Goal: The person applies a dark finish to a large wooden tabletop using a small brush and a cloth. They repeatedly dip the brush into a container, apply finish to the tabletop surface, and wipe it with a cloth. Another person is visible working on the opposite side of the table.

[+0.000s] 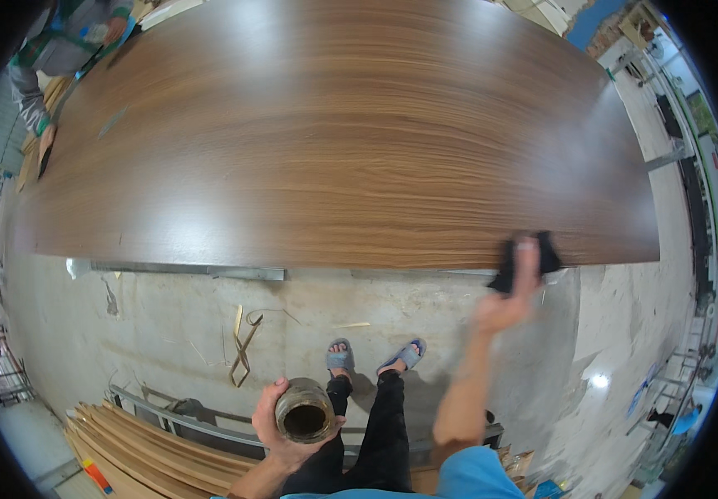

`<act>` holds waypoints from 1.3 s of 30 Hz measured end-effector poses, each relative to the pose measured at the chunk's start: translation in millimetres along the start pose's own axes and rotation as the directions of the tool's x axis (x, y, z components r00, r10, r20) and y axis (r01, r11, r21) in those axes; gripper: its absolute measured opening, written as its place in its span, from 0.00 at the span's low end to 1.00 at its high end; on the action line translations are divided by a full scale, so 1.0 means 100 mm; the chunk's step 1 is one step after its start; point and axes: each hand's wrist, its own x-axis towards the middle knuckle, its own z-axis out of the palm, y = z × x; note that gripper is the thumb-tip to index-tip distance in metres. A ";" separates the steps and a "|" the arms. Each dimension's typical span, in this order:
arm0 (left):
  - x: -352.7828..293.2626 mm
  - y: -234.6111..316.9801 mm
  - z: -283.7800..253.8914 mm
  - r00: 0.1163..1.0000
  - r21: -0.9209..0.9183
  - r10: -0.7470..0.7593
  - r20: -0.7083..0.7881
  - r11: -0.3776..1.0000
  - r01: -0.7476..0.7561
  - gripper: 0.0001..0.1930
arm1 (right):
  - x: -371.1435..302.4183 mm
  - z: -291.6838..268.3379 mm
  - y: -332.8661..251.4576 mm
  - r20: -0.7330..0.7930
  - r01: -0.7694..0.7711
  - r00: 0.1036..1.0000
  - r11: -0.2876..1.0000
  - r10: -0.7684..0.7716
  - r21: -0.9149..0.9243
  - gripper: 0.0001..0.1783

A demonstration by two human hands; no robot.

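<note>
A wide panel with brown wood grain (359, 150) lies in front of me, its near edge running across the view. My right hand (509, 303), blurred by motion, is closed on a black cloth (547, 251). That cloth lies over the panel's near edge, toward its right end. Low in the view, my left hand (271, 420) wraps round a glass jar (307, 391). The jar's mouth is open and faces up; inside it looks dark, and I cannot make out its contents.
At the panel's far left a co-worker (59, 54) has a hand on a dark tool (44, 162). Near my feet, a rusty metal tool (243, 353) lies on the concrete floor (168, 308). Long wooden strips (151, 453) are stacked at lower left, beside a metal frame (159, 416).
</note>
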 end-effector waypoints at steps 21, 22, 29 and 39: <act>0.22 0.51 0.75 0.946 -0.156 0.135 0.295 0.984 -0.092 0.48 | 0.43 -1.04 1.30 0.070 0.060 0.996 0.983 -0.048 -0.173 0.33; 0.27 0.58 0.84 0.934 -0.183 0.152 0.325 0.979 -0.095 0.48 | 0.45 -1.15 1.37 0.001 -0.033 0.999 0.996 0.033 -0.079 0.32; 0.42 1.21 1.79 0.919 -0.286 0.152 0.363 0.957 -0.046 0.46 | -0.12 -1.73 0.92 0.265 -0.166 0.949 0.986 0.168 -0.032 0.31; 0.13 1.94 2.75 0.850 -0.612 -0.291 0.440 0.596 0.521 0.44 | -0.10 -1.61 0.78 0.304 -0.350 0.907 0.922 0.289 0.166 0.29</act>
